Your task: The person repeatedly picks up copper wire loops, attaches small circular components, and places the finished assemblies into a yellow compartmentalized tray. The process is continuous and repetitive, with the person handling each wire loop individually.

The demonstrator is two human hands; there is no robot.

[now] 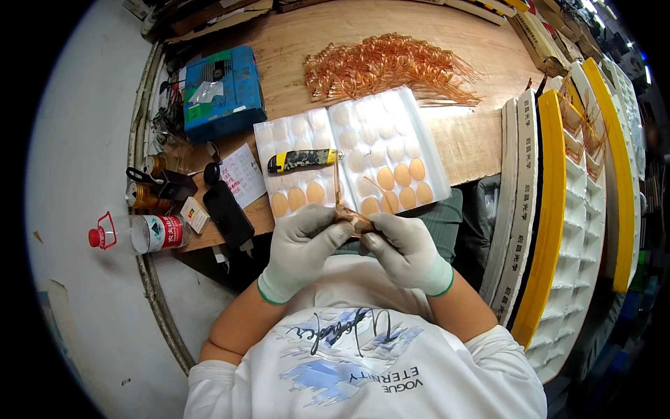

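Both of my hands wear white knit gloves with grey palms and meet in front of my chest. Between them is a copper-coloured eyeglass frame [354, 221], its thin temples pointing away from me. My left hand [307, 241] pinches its left side, and my right hand [405, 248] pinches the right side. The fingertips hide part of the frame. Just beyond lies a white sheet [436, 164] with rows of oval tan pieces [403, 174], some under a shiny clear film. A black-and-yellow utility knife [303, 160] rests across the sheet.
A heap of copper-coloured wire frames [387, 66] covers the far table [279, 35]. At left stand a blue box [223, 94], a black phone [228, 213], a small white box [195, 215] and a red-capped plastic bottle [150, 233]. White compartment trays [569, 258] rise close on my right.
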